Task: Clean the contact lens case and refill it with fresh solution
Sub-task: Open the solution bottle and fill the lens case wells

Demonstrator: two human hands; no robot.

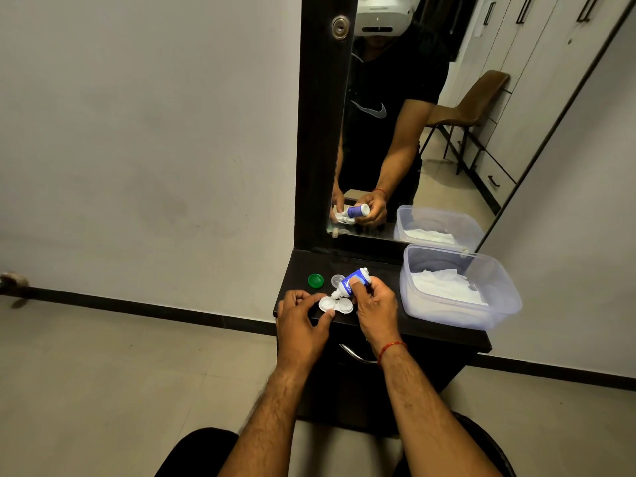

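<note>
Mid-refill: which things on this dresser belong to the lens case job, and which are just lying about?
Job: lens case; solution bottle, tilted nozzle-down over it; right hand gripping the bottle; left hand holding the case; green cap and clear cap, lying loose behind it.
Lying about: plastic tub holding white tissue; mirror; drawer handle.
</note>
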